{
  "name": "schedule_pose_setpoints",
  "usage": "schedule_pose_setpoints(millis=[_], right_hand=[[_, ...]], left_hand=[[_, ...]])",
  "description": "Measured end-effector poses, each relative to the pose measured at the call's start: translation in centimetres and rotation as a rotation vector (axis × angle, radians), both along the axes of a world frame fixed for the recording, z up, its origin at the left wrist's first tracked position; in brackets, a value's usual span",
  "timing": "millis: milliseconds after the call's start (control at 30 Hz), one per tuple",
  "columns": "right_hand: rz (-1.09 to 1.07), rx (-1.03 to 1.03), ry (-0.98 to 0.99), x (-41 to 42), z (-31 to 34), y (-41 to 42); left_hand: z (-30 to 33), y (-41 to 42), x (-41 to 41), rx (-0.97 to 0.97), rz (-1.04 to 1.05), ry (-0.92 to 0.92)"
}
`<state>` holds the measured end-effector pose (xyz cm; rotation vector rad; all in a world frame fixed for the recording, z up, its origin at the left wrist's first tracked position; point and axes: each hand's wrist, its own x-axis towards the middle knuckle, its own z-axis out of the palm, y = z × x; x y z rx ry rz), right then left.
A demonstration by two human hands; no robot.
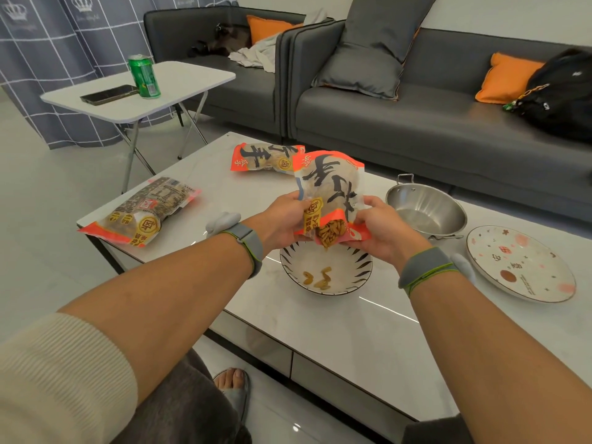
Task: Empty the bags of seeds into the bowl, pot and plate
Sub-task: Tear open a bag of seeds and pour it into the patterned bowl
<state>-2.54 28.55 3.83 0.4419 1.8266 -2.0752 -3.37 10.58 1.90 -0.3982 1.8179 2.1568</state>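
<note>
We've got the seed bag (330, 190) upended right over the striped bowl (326, 270), left hand (282, 219) and right hand (381, 225) each w/ a grip pinching 1 side of the torn mouth. Only a few seeds in the bowl so far. Bag's thin crinkly plastic, floppy, prob slick, so hold near the opening corners & tilt slow or it'll dump. 2 more bags (141, 213) on the tabletop (352, 331); steel pot (426, 209) & plate (520, 264) look bare.
</note>
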Motion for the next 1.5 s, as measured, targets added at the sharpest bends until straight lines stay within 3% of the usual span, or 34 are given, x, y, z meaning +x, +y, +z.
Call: schedule_pose_setpoints(millis=[1500], right_hand=[[0.075,0.025,0.012,-0.41,-0.75,-0.25]], left_hand=[[-0.51,-0.38,-0.42,-0.079,-0.012,0.002]])
